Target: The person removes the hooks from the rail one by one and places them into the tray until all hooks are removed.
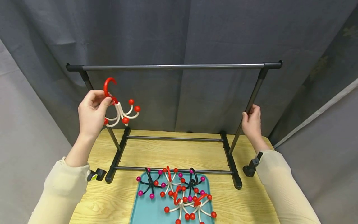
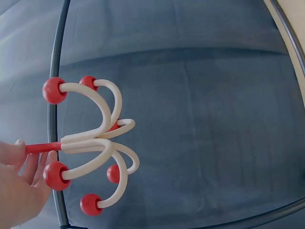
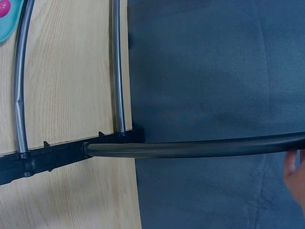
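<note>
My left hand (image 1: 92, 113) pinches a multi-armed hanging hook (image 1: 119, 112) at its red neck, in front of the rack's left post. Its red crook points up, and white curved arms tipped with red balls spread below. In the left wrist view the hook's arms (image 2: 93, 137) fan out away from the fingers. My right hand (image 1: 252, 123) grips the right upright post (image 1: 255, 93) of the metal rack, thumb on the near side. In the right wrist view only part of that hand (image 3: 296, 179) shows, against the post (image 3: 200, 149). The rack's top bar (image 1: 173, 67) has nothing hanging on it.
A teal tray (image 1: 145, 213) at the front edge holds several more hooks: black ones (image 1: 151, 183) with magenta balls and white ones (image 1: 181, 205) with red balls. The rack's black feet (image 1: 230, 165) stand on the wooden table (image 1: 173, 152). A grey curtain (image 1: 223, 37) hangs behind.
</note>
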A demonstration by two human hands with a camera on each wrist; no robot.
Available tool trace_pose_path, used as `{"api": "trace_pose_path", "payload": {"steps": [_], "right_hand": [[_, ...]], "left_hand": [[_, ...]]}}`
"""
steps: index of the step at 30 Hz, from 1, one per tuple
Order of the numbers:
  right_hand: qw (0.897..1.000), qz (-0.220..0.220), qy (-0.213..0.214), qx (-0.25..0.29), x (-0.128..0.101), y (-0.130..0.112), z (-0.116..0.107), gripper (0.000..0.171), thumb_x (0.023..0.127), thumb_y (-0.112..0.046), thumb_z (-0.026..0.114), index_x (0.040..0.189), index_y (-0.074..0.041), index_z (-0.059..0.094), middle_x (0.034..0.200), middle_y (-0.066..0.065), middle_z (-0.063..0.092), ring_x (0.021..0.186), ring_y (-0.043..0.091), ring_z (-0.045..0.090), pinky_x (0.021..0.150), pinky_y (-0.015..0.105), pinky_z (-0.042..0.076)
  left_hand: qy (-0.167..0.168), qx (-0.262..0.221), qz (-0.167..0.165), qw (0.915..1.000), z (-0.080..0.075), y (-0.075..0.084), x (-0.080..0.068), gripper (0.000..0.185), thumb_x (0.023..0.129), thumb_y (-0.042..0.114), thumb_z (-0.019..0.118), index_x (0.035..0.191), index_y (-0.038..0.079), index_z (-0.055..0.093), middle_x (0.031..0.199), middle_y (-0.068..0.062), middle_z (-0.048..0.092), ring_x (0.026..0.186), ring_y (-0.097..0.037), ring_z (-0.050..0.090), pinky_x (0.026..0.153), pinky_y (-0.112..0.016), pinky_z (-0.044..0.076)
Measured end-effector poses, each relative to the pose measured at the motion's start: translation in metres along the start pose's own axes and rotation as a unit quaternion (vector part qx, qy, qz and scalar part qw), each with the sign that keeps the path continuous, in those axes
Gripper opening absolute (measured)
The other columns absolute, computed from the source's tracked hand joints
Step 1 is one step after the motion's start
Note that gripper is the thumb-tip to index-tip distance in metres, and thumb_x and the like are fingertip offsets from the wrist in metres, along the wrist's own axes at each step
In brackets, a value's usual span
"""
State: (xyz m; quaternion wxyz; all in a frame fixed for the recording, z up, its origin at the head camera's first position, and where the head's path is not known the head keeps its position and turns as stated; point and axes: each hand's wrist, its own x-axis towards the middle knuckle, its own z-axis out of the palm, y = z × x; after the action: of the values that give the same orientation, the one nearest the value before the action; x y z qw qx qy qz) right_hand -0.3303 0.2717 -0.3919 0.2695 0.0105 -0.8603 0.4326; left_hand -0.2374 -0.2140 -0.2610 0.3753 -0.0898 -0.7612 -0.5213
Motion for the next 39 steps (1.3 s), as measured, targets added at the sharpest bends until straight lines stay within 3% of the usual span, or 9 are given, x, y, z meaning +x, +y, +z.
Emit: {"api": "trace_pose_path", "payload": {"steps": [7,16,23,27,34,39], "right_hand": [[1.000,0.001,0.003,0.002,0.000,-0.001,0.000,0.039,0.096,-0.012,0.038,0.130,-0.001,0.022,0.119,0.026,0.032,0.105,0.037,0.041,0.087,0.047,0.035],[1.000,0.001,0.003,-0.007,-0.001,0.000,-0.001,0.038,0.097,-0.015,0.037,0.129,-0.001,0.023,0.116,0.025,0.033,0.101,0.036,0.041,0.084,0.046,0.035],[1.000,0.004,0.006,-0.008,-0.001,0.001,0.000,0.039,0.096,-0.016,0.039,0.129,-0.001,0.024,0.117,0.025,0.034,0.107,0.037,0.044,0.086,0.046,0.037],[1.000,0.004,0.007,-0.002,-0.001,0.001,0.001,0.039,0.096,-0.013,0.040,0.129,-0.001,0.025,0.117,0.025,0.035,0.108,0.037,0.044,0.088,0.047,0.038],[1.000,0.002,0.013,-0.008,-0.001,-0.001,0.003,0.039,0.096,-0.015,0.040,0.129,0.000,0.026,0.114,0.025,0.034,0.099,0.035,0.043,0.081,0.043,0.038],[1.000,0.009,0.013,-0.006,0.000,0.000,0.003,0.040,0.096,-0.018,0.040,0.130,-0.002,0.026,0.114,0.025,0.034,0.098,0.035,0.044,0.081,0.043,0.038]], "left_hand": [[-0.024,0.001,0.012,0.9996,0.001,0.000,-0.016,0.020,0.083,0.004,0.063,0.100,-0.005,0.059,0.087,0.007,0.062,0.076,-0.005,0.063,0.072,-0.013,0.049],[-0.031,0.000,0.008,0.9995,-0.001,0.002,-0.029,0.020,0.082,0.002,0.064,0.100,-0.005,0.060,0.085,0.012,0.061,0.077,-0.001,0.062,0.073,-0.011,0.048],[-0.046,-0.020,0.009,0.9987,0.000,-0.001,-0.045,0.018,0.081,0.000,0.064,0.098,-0.005,0.061,0.085,0.012,0.061,0.077,-0.001,0.062,0.073,-0.012,0.048],[-0.064,-0.035,0.012,0.9973,0.000,-0.004,-0.058,0.019,0.080,-0.004,0.063,0.098,-0.006,0.060,0.086,0.006,0.062,0.078,-0.001,0.062,0.074,-0.013,0.049],[-0.104,-0.021,0.037,0.9936,0.000,-0.012,-0.076,0.019,0.079,-0.005,0.063,0.098,-0.006,0.059,0.089,-0.017,0.063,0.079,-0.003,0.063,0.073,-0.012,0.049],[-0.129,-0.037,0.040,0.9902,0.002,-0.005,-0.086,0.020,0.078,-0.008,0.063,0.097,-0.009,0.059,0.089,-0.010,0.062,0.080,-0.005,0.064,0.075,-0.013,0.048]]}}
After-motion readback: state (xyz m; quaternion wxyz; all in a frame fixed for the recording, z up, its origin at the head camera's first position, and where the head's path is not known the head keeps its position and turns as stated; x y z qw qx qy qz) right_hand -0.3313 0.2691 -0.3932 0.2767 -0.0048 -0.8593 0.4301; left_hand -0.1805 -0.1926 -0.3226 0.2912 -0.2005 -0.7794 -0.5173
